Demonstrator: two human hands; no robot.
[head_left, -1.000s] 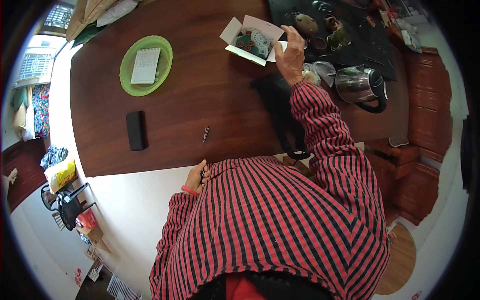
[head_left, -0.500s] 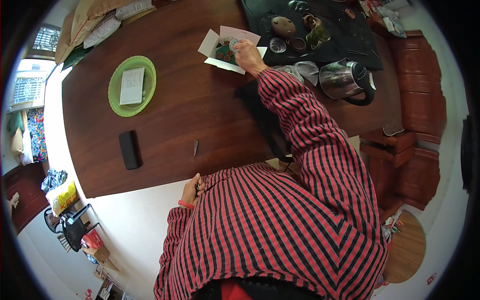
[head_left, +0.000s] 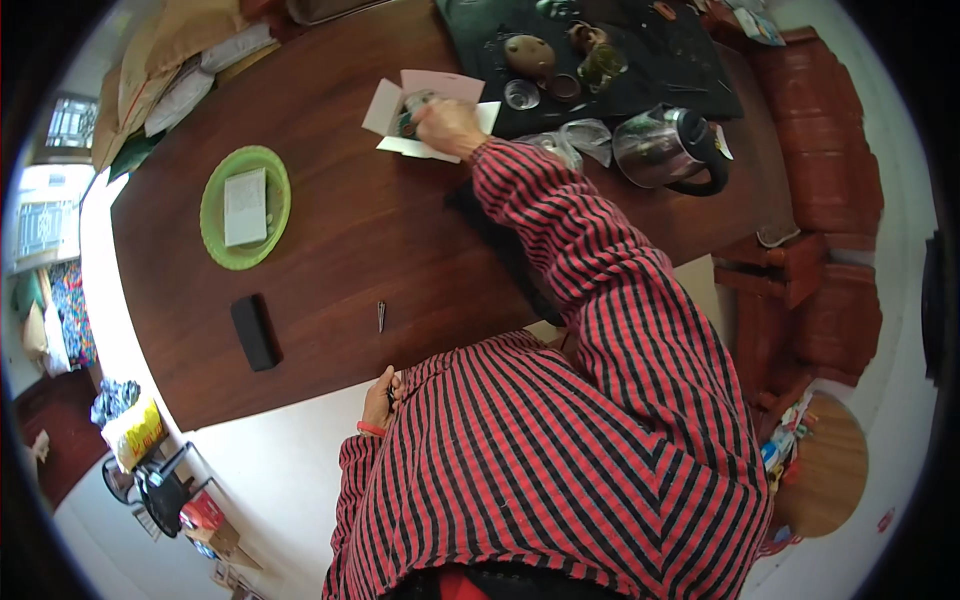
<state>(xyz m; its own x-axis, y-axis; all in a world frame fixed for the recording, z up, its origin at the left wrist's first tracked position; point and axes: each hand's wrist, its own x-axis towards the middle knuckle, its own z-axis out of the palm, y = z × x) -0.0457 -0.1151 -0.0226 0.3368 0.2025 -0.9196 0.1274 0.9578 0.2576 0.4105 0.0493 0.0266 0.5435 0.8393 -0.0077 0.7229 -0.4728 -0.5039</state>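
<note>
At the far side of the table, my right hand (head_left: 448, 128) reaches into an open white cardboard box (head_left: 411, 147) with its flaps folded out. The fingers look curled, but their tips are blurred and partly hidden inside. Round patterned pieces (head_left: 408, 124) show in part beside the knuckles. My left hand (head_left: 379, 402) rests low at the near table edge, against my striped top, with the fingers closed. Something small and dark shows at those fingers, too small to name. A nail clipper (head_left: 381, 316) lies on the wood just beyond that hand.
Left on the table are a green basin (head_left: 211, 244) holding a notepad (head_left: 245, 207) and a black case (head_left: 255, 333). Right of the box are clear plastic bags (head_left: 587, 140), a steel kettle (head_left: 655, 150), and a black mat (head_left: 690, 85) with a brown teapot (head_left: 530, 57) and cups.
My right hand has dipped lower over the box, covering more of the round pieces. The whole view has shifted, so the table things appear further left and lower. My left hand stays closed.
</note>
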